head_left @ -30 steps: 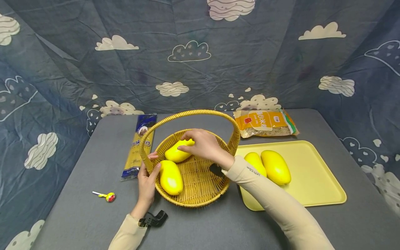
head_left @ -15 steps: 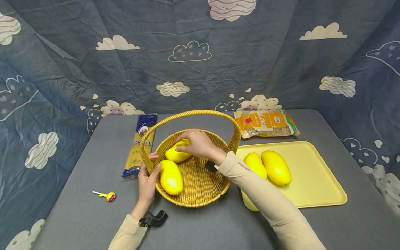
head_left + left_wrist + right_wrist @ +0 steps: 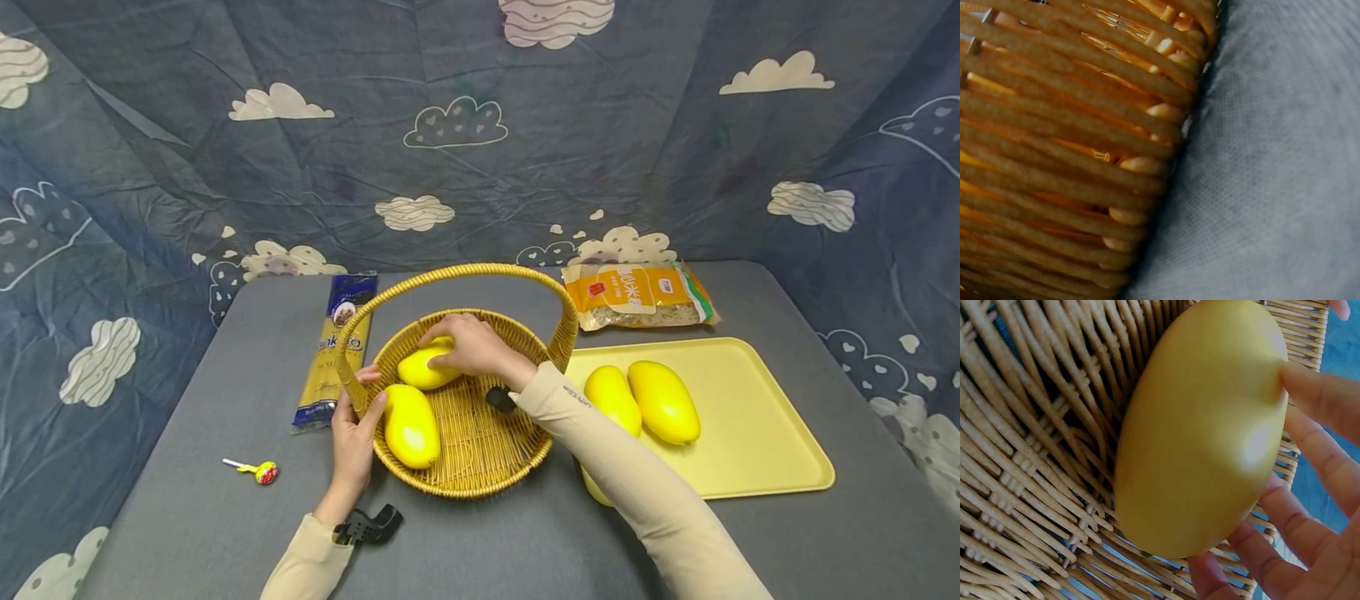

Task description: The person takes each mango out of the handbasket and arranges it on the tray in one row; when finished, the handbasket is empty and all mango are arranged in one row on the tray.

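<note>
Steadying the wicker basket point(image 3: 480, 454) by its near rim, the left hand point(image 3: 352, 442) grips the weave while the right hand point(image 3: 468, 343), fingers wrapped round a mango point(image 3: 422, 369), has lowered it onto the basket floor beyond the first mango point(image 3: 409, 425).

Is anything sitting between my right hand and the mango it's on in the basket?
Nothing visible. The right hand already grips the mango, fingers curled round it against the wicker basket. The second mango lies beside it toward the near rim, by the left hand.
</note>
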Action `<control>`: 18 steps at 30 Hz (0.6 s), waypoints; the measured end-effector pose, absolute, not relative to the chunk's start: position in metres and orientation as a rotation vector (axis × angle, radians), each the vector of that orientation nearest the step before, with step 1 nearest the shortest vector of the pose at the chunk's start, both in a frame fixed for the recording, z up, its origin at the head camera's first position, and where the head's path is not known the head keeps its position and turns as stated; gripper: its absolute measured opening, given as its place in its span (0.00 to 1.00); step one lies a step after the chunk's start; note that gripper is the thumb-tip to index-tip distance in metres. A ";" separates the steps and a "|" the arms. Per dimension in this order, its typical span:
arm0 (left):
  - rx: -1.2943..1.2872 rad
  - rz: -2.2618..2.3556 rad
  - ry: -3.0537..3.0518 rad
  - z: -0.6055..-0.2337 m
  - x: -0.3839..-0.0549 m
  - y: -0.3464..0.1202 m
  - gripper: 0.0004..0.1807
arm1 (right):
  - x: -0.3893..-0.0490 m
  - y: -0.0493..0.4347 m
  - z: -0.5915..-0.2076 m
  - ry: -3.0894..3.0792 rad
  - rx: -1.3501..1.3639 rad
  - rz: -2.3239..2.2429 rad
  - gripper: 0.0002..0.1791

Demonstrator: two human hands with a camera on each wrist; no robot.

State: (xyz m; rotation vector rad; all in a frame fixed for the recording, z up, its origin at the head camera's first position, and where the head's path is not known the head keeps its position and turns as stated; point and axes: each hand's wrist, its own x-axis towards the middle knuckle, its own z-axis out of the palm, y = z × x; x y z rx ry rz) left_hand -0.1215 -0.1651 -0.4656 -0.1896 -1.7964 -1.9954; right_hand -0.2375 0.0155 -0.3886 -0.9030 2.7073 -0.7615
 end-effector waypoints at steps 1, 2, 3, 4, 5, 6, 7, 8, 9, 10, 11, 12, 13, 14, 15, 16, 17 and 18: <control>-0.189 -1.996 -1.797 -0.466 -0.121 -0.165 0.14 | -0.238 0.015 -0.388 2.702 -0.899 -0.749 0.19; -0.187 -1.997 -1.797 -0.466 -0.121 -0.165 0.14 | -0.238 0.015 -0.388 2.698 -0.897 -0.734 0.20; -0.185 -1.998 -1.797 -0.466 -0.121 -0.166 0.14 | -0.238 0.015 -0.388 2.696 -0.897 -0.717 0.21; -0.185 -1.999 -1.797 -0.465 -0.121 -0.166 0.14 | -0.238 0.015 -0.388 2.697 -0.896 -0.698 0.22; -0.183 -2.000 -1.796 -0.465 -0.121 -0.165 0.14 | -0.238 0.015 -0.387 2.698 -0.896 -0.679 0.23; -0.182 -2.000 -1.796 -0.465 -0.121 -0.165 0.14 | -0.238 0.016 -0.387 2.700 -0.896 -0.659 0.23; -0.180 -2.000 -1.797 -0.465 -0.121 -0.165 0.14 | -0.238 0.016 -0.387 2.702 -0.899 -0.643 0.23; -0.178 -2.000 -1.798 -0.465 -0.121 -0.165 0.14 | -0.238 0.017 -0.387 2.705 -0.905 -0.630 0.23; -0.176 -1.998 -1.800 -0.465 -0.121 -0.165 0.14 | -0.238 0.017 -0.387 2.706 -0.913 -0.618 0.23; -0.174 -1.997 -1.802 -0.465 -0.121 -0.165 0.14 | -0.239 0.018 -0.387 2.704 -0.922 -0.608 0.23; -0.174 -1.998 -1.804 -0.465 -0.121 -0.165 0.14 | -0.239 0.019 -0.387 2.699 -0.929 -0.602 0.22; -0.174 -1.996 -1.806 -0.465 -0.121 -0.165 0.14 | -0.240 0.019 -0.387 2.694 -0.936 -0.598 0.22; -0.173 -1.996 -1.807 -0.465 -0.121 -0.165 0.14 | -0.241 0.020 -0.387 2.684 -0.944 -0.597 0.22; -0.173 -1.996 -1.808 -0.465 -0.121 -0.165 0.14 | -0.242 0.021 -0.387 2.670 -0.945 -0.595 0.23; -0.174 -1.996 -1.808 -0.465 -0.121 -0.165 0.14 | -0.242 0.022 -0.388 2.654 -0.952 -0.595 0.23; -0.174 -1.998 -1.807 -0.465 -0.121 -0.165 0.14 | -0.243 0.023 -0.388 2.639 -0.957 -0.594 0.24; -0.173 -1.997 -1.807 -0.465 -0.121 -0.165 0.14 | -0.244 0.024 -0.388 2.624 -0.965 -0.593 0.25; -0.174 -1.995 -1.807 -0.464 -0.121 -0.165 0.14 | -0.244 0.025 -0.388 2.614 -0.970 -0.587 0.25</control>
